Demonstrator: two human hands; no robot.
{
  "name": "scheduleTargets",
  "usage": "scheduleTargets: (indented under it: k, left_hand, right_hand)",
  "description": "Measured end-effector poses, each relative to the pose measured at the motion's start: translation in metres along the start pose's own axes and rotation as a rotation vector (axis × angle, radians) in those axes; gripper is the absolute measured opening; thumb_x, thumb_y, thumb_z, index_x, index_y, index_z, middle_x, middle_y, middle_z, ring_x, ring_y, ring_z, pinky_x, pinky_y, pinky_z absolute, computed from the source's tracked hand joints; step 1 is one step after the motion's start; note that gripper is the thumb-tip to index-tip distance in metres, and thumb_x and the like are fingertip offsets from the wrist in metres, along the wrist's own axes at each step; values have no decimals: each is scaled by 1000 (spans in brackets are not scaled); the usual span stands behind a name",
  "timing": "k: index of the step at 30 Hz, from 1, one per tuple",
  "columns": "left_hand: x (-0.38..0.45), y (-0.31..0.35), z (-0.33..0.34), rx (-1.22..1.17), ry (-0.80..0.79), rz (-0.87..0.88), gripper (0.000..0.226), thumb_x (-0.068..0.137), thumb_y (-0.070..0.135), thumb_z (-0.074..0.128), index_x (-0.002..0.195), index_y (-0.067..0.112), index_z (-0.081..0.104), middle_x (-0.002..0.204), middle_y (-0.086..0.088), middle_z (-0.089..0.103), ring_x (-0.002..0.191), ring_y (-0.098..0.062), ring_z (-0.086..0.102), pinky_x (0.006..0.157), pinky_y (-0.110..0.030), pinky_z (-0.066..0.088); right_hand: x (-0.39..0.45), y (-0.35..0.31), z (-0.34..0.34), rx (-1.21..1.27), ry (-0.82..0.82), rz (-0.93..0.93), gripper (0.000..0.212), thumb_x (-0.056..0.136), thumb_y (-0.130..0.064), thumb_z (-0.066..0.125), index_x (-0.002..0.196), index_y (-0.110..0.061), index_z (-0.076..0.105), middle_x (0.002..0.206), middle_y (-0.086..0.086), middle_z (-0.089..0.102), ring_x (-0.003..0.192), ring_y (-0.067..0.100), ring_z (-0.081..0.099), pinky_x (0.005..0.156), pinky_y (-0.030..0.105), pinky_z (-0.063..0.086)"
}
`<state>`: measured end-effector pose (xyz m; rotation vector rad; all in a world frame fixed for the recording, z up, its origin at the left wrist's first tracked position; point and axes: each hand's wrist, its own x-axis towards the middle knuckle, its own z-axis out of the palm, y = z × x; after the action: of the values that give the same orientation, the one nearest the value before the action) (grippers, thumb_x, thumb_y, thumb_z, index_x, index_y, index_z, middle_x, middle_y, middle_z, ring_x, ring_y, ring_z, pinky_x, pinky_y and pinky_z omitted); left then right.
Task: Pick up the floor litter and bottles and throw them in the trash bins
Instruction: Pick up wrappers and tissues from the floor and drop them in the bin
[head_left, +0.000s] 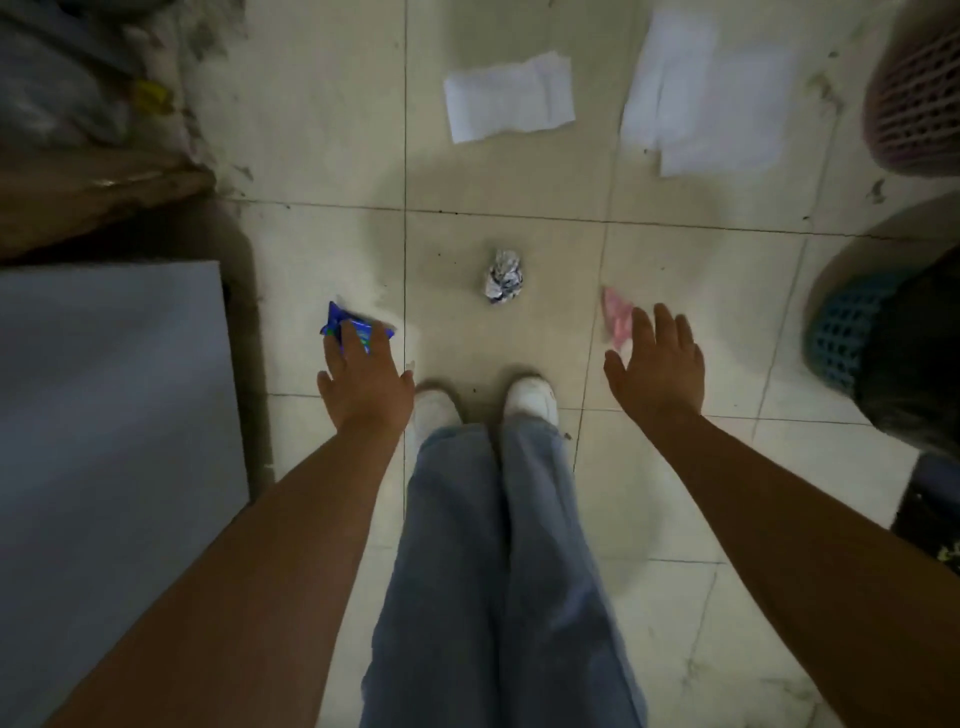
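Both arms reach down past my jeans toward the tiled floor (691, 613). My left hand (363, 382) is spread flat with fingers on the shiny blue wrapper (349, 326), not yet pinching it. My right hand (657, 364) is spread too, just beside the soft pink scrap (615, 314). I should curl my fingers under each thin, crinkly piece. A crumpled foil ball (503, 275) sits between them, and the blue bin (847, 332) waits at my right.

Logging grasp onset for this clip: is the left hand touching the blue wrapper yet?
Cannot tell. In the head view the left hand overlaps the blue wrapper, its fingers spread across it, but looking from above hides any gap between them.
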<state>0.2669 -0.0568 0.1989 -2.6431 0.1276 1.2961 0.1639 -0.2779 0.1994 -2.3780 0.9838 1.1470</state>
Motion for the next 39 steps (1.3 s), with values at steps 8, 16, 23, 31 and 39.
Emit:
scheduleTargets:
  k: [8, 16, 23, 31, 39]
  left_hand:
    - [144, -10, 106, -54, -12, 8, 56, 94, 12, 54, 144, 11, 28, 155, -23, 16, 141, -39, 20, 108, -49, 38]
    - [173, -15, 125, 148, -34, 106, 30, 87, -8, 52, 117, -4, 52, 122, -24, 56, 112, -34, 56, 92, -38, 47]
    - [147, -9, 99, 4, -55, 159, 30, 86, -8, 47, 114, -4, 56, 120, -22, 59, 112, -34, 55, 93, -39, 46]
    - [20, 29, 1, -108, 76, 376, 30, 90, -9, 43, 116, -1, 57, 121, -20, 59, 111, -33, 57, 92, -39, 48]
    - [-139, 106, -123, -115, 220, 769, 27, 46, -24, 74, 58, -1, 66, 54, -16, 68, 46, -31, 64, 47, -30, 53]
  right_hand:
    - [134, -3, 111, 290, 62, 335, 58, 89, -10, 55, 140, -10, 27, 147, 23, 27, 129, 40, 37, 105, 47, 40]
    - [161, -36, 142, 299, 26, 279, 28, 90, -6, 46, 112, 2, 60, 117, 21, 64, 108, 34, 60, 95, 36, 48]
    - [122, -76, 132, 222, 0, 36, 30, 94, -10, 39, 106, 1, 64, 109, 23, 67, 102, 36, 61, 86, 37, 50]
    - [6, -59, 26, 242, 28, 59, 31, 93, -11, 38, 108, -4, 65, 112, 21, 66, 109, 36, 57, 85, 38, 51]
    - [-120, 54, -148, 787, 296, 383, 33, 92, -6, 41, 119, -5, 60, 121, 19, 64, 111, 33, 58, 93, 30, 44]
